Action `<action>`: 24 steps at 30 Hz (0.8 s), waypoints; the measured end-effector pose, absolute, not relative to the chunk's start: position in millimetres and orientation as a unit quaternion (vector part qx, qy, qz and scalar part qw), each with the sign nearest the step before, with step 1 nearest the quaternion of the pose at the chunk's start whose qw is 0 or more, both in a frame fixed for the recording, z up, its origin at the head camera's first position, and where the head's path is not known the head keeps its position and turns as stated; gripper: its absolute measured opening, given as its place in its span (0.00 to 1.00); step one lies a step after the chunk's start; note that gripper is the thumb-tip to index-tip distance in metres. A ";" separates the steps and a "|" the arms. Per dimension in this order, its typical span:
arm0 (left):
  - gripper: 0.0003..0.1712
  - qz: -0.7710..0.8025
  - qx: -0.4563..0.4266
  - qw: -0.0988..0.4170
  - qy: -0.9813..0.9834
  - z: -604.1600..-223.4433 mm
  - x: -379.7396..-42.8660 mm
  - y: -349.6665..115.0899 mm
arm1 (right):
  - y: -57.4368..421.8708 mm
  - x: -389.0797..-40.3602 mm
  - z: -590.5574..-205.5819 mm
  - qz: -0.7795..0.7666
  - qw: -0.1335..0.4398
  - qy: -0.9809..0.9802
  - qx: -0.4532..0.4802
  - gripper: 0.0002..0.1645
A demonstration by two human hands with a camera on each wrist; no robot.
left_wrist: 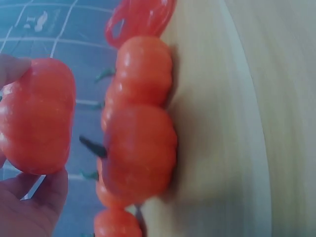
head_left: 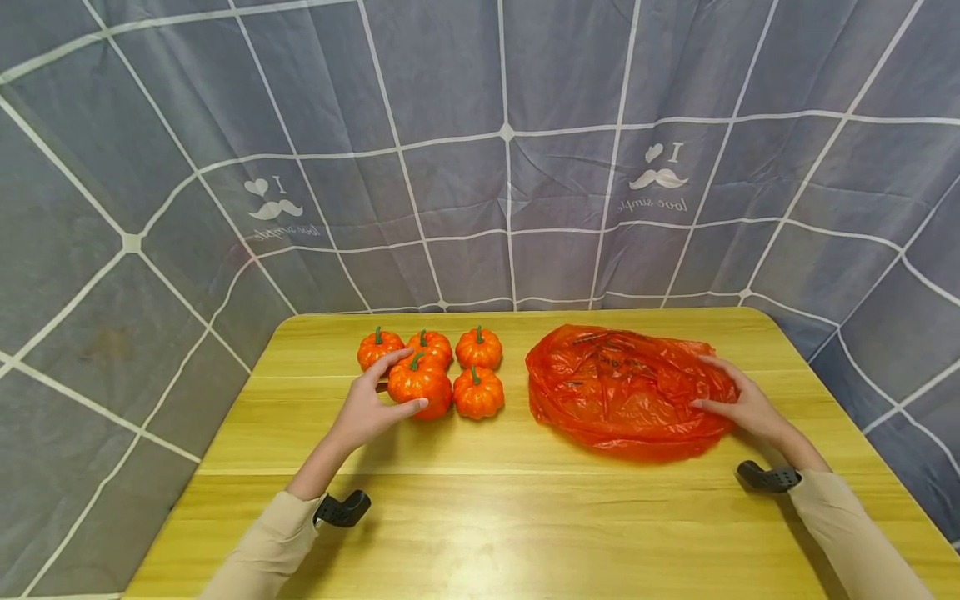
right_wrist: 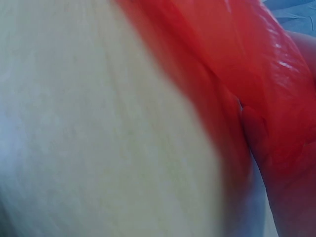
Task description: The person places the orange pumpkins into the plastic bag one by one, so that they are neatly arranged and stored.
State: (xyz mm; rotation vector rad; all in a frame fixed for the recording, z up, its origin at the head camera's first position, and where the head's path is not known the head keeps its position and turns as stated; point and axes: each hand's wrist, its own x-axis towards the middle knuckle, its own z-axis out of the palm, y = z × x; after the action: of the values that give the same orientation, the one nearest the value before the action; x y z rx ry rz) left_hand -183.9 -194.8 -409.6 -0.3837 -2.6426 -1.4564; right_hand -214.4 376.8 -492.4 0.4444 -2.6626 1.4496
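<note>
In the head view my left hand [head_left: 372, 408] holds a small shiny orange pumpkin [head_left: 418, 383] with a green stem, fingers and thumb at its sides. The left wrist view shows this held pumpkin [left_wrist: 42, 116] raised apart from the pumpkins on the table. Several similar ones stand close together there, among them a front pumpkin [head_left: 478, 393] and a back one [head_left: 479, 347]. On the right, my right hand [head_left: 753, 410] grips the edge of a crumpled red plastic bag [head_left: 622, 392]. Red plastic [right_wrist: 197, 54] fills much of the right wrist view and partly hides that hand.
A light wooden table [head_left: 480, 517] carries everything, its far corners rounded. Grey cloth with white grid lines [head_left: 450, 192] hangs behind and at both sides. Black bands [head_left: 343, 508] sit on both wrists.
</note>
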 end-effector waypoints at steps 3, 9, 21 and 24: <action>0.42 -0.483 -0.130 0.042 -0.865 -407.3 -184.8 -184.5 | 377.0 -215.1 -492.3 0.470 0.039 -0.870 0.141 0.44; 0.43 -0.497 -0.139 0.028 -0.856 -401.0 -187.2 -164.5 | 377.1 -216.3 -491.5 0.475 0.032 -0.869 0.137 0.44; 0.43 -0.499 -0.180 0.027 -0.847 -392.8 -200.1 -124.3 | 376.5 -216.6 -490.1 0.491 0.029 -0.859 0.144 0.44; 0.43 -0.502 -0.187 0.023 -0.844 -389.4 -202.2 -113.1 | 376.6 -217.8 -489.8 0.493 0.030 -0.857 0.150 0.43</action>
State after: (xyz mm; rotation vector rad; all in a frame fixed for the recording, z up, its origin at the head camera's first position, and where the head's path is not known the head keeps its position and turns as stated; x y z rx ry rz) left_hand -202.2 -113.1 -389.4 -0.5802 -2.6141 -1.5535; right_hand -217.8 376.6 -489.8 0.4611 -2.6416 1.5184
